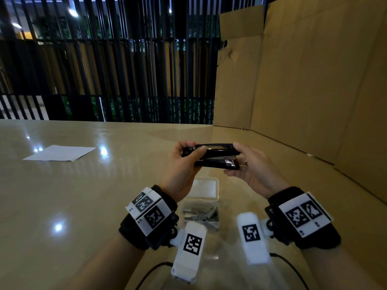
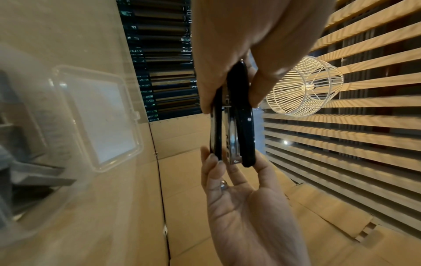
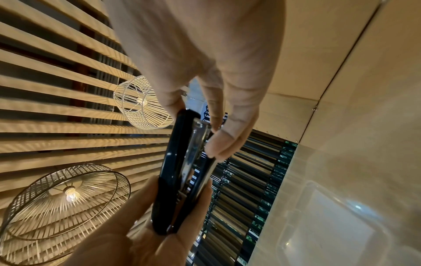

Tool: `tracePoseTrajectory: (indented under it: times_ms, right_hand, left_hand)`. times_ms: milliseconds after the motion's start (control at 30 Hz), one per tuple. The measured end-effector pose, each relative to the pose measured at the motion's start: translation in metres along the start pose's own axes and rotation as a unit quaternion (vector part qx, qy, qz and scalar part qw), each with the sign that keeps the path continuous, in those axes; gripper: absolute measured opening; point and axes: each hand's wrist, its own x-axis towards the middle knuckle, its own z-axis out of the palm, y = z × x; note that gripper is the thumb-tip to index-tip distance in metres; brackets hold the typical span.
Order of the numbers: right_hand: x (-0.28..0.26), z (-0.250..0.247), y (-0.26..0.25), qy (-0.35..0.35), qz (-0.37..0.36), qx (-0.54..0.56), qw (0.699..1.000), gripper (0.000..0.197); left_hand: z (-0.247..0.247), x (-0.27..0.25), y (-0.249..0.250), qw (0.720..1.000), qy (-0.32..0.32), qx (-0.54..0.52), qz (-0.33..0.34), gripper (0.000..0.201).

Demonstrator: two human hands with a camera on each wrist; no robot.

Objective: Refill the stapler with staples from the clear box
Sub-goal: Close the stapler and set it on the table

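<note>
Above the beige table (image 1: 83, 195) I hold a black stapler (image 1: 211, 150) level between both hands. My left hand (image 1: 188, 152) grips its left end, thumb on the top cover. My right hand (image 1: 238, 160) pinches the right end, thumb above and fingers below. The top cover and base stand slightly apart, with the metal magazine showing between them (image 2: 234, 142). The left wrist view shows the left hand (image 2: 230, 100) and right hand (image 2: 232, 165) at opposite ends of the stapler (image 2: 244, 126). Below my wrists the clear box (image 1: 182, 208) sits with its lid open, staples (image 1: 201, 214) inside.
A white sheet of paper (image 1: 60, 152) lies on the table at the left. A cardboard wall (image 1: 303, 80) stands along the right side. A black slatted fence (image 1: 125, 70) runs behind the table's far edge. Black cables (image 1: 289, 264) trail near the front edge.
</note>
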Motion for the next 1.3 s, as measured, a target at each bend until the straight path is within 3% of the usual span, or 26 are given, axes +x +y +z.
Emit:
tracePoseTrajectory:
  times_ms: [300,400,467,533,633,700,733,767,867,933,1033,1133,1300]
  right_hand:
    - [0.0,-0.004,0.0,0.007,-0.014,-0.008,1.0,0.01]
    - [0.0,-0.006,-0.003,0.016,-0.024,-0.026,0.999,0.009]
    - [0.0,-0.007,-0.005,0.027,-0.039,-0.049,0.998,0.007]
    - [0.0,-0.008,-0.006,0.029,-0.048,-0.048,0.997,0.007]
    - [0.0,-0.003,-0.005,0.032,-0.042,-0.019,0.998,0.016]
    - [0.001,0.0,-0.001,0.018,-0.013,-0.002,1.0,0.024]
    - [0.0,0.002,0.0,0.003,0.011,0.0,1.0,0.028]
    - [-0.001,0.003,0.002,-0.013,0.033,0.009,0.999,0.029]
    - [-0.002,0.005,0.001,-0.024,0.08,0.138,0.987,0.026]
    - [-0.004,0.004,-0.002,-0.017,0.107,0.221,0.969,0.024]
    - [-0.007,0.005,-0.003,-0.046,0.144,0.259,0.954,0.03]
    - [-0.012,0.007,0.001,-0.064,0.164,0.233,0.956,0.028]
    - [-0.008,-0.006,0.0,-0.032,0.156,0.153,0.975,0.015]
  left_hand:
    - [-0.002,0.003,-0.001,1.0,0.016,0.01,-0.011,0.026]
    - [-0.004,0.004,0.0,0.996,0.004,0.046,-0.074,0.012]
    - [-0.008,0.004,0.003,0.984,-0.044,0.093,-0.145,0.022]
    - [-0.01,0.003,0.007,0.977,-0.071,0.105,-0.171,0.026]
    - [-0.006,0.004,0.005,0.99,-0.055,0.066,-0.115,0.033]
    - [-0.002,0.002,-0.001,0.995,-0.029,0.089,-0.042,0.025]
    - [-0.001,0.0,-0.005,0.99,-0.02,0.137,0.0,0.016]
    - [0.0,-0.002,-0.008,0.979,-0.015,0.197,0.047,0.02]
    - [0.001,-0.005,-0.015,0.949,-0.072,0.281,0.127,0.047]
    - [0.001,-0.006,-0.019,0.94,-0.106,0.292,0.142,0.056]
    - [0.001,-0.007,-0.023,0.925,-0.124,0.321,0.164,0.06]
    - [0.001,-0.011,-0.024,0.909,-0.182,0.336,0.169,0.064]
    - [-0.001,-0.012,-0.017,0.861,-0.25,0.414,0.158,0.065]
